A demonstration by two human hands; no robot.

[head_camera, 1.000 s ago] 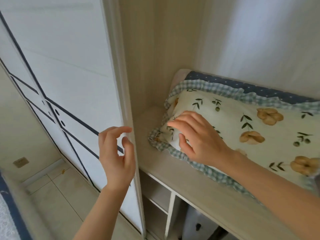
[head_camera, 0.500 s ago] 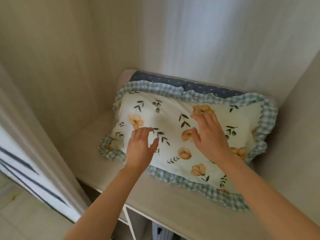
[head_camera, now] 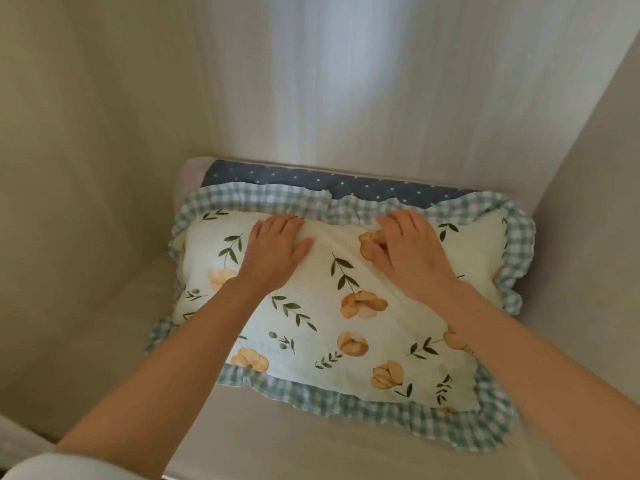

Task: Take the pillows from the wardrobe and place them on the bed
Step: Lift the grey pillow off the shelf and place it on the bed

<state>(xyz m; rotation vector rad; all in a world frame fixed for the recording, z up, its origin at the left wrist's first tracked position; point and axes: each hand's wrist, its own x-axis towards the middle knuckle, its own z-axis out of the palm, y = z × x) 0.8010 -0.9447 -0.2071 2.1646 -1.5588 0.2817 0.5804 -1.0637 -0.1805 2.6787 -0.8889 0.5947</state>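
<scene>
Left hand (head_camera: 275, 252): fingers together, curled over the far top edge of the floral pillow (head_camera: 346, 306), tips pressed into the fabric at the seam with the frill; thumb splayed to the right and lying flat on the cover. Palm down on the pillow.

Right hand (head_camera: 410, 251): fingers bent, knuckles raised, tips digging in at the same far edge; a fold of cover with an orange flower is bunched under the thumb side. Both hands are pressing and hooking the edge; neither has closed fully round the pillow, and it lies flat on the shelf.

Pillow: rectangular, soft and plump, dented under both palms. Cover is cream woven cloth, matte, printed with orange-tan blossoms and dark green leafy sprigs. A gathered frill (head_camera: 346, 408) of teal-and-white gingham runs round all four sides, wavy at its edge.

Position: inside the wardrobe, on the shelf (head_camera: 277, 441), towards the back and right, its right frill against the right side panel (head_camera: 588, 202). Beneath and behind it lies a second pillow (head_camera: 311, 178), navy blue with small white dots, quilted look, only its far strip visible, touching the back panel (head_camera: 346, 81).

Wardrobe interior: pale beige laminate with faint straight grain, smooth flat panels. A white sleeve (head_camera: 69, 467) shows at the lower left corner.
</scene>
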